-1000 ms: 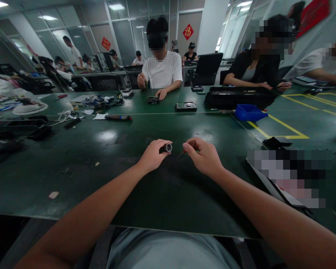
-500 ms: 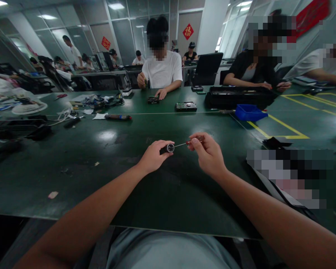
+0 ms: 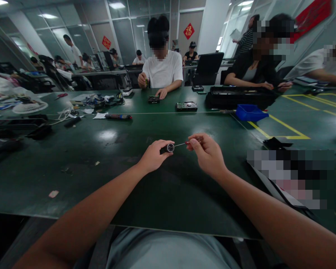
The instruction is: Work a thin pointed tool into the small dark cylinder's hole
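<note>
My left hand [image 3: 154, 155] is closed around a small black cylinder [image 3: 170, 148] whose round, silver-rimmed end faces right and toward me. What kind of part it is I cannot make out. Between the fingers of my right hand [image 3: 208, 151] is the reddish handle of a screwdriver [image 3: 182, 144]. Its thin metal shaft points left, and the tip reaches the cylinder's open end; whether it touches anything inside is too small to tell. Both hands are above the green table [image 3: 168, 198].
Across the table a person in a white shirt [image 3: 164, 69] handles a small circuit part. A hard drive [image 3: 186, 106], a long black casing [image 3: 240, 98] and a blue bin [image 3: 250, 113] lie ahead. A dark pen-shaped tool [image 3: 118, 117] and cables are to the left, a folder [image 3: 271, 183] right.
Both hands stay almost in place, with the screwdriver at the cylinder's end. In the background at right, a person in striped clothing has come into view.
</note>
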Action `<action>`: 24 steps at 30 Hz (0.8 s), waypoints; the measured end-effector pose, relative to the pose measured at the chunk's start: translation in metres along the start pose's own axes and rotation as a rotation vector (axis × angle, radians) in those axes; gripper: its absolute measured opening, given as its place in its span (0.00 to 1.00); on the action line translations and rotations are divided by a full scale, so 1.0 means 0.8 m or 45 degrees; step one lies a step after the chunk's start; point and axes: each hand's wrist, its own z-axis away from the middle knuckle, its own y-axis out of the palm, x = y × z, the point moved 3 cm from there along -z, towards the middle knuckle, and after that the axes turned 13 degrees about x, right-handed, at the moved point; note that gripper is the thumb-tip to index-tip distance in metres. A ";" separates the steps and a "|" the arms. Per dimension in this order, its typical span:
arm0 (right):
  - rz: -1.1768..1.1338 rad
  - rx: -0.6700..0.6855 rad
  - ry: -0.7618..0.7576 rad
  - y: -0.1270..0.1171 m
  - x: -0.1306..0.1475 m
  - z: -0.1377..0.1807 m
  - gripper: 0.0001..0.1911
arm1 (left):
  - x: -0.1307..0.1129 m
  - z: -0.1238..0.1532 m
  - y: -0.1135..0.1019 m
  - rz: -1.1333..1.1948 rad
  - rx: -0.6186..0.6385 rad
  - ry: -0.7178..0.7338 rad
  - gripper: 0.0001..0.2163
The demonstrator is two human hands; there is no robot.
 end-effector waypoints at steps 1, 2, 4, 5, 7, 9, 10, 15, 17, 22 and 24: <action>0.039 0.000 0.016 -0.001 0.001 0.000 0.12 | 0.001 0.000 0.000 -0.001 -0.004 0.007 0.17; 0.095 -0.007 0.033 -0.002 0.002 0.000 0.13 | 0.001 0.000 0.000 -0.002 -0.008 0.014 0.17; 0.229 -0.032 0.061 -0.005 0.005 0.001 0.15 | 0.001 0.000 0.000 -0.001 -0.017 0.025 0.17; 0.289 -0.046 0.070 -0.006 0.005 0.001 0.17 | 0.001 0.001 -0.001 0.000 -0.019 0.025 0.17; 0.364 -0.069 0.073 -0.007 0.006 0.001 0.20 | 0.001 0.001 -0.001 0.001 -0.021 0.016 0.17; 0.382 -0.073 0.067 -0.007 0.006 0.001 0.20 | 0.001 0.000 -0.001 -0.003 -0.017 0.001 0.17; 0.379 -0.071 0.060 -0.006 0.006 0.001 0.19 | 0.001 0.000 -0.001 -0.004 -0.014 -0.005 0.17; 0.317 -0.014 -0.007 -0.004 0.010 0.002 0.14 | 0.001 0.001 -0.002 0.001 -0.021 0.000 0.17; 0.306 0.000 -0.038 -0.004 0.012 0.003 0.13 | 0.002 0.001 -0.002 0.006 -0.024 0.002 0.17; 0.304 0.003 -0.070 -0.003 0.012 0.004 0.11 | 0.003 0.000 -0.002 0.004 -0.023 0.009 0.17; 0.311 0.031 -0.095 -0.002 0.013 0.004 0.09 | 0.003 0.000 -0.002 -0.001 -0.025 0.015 0.17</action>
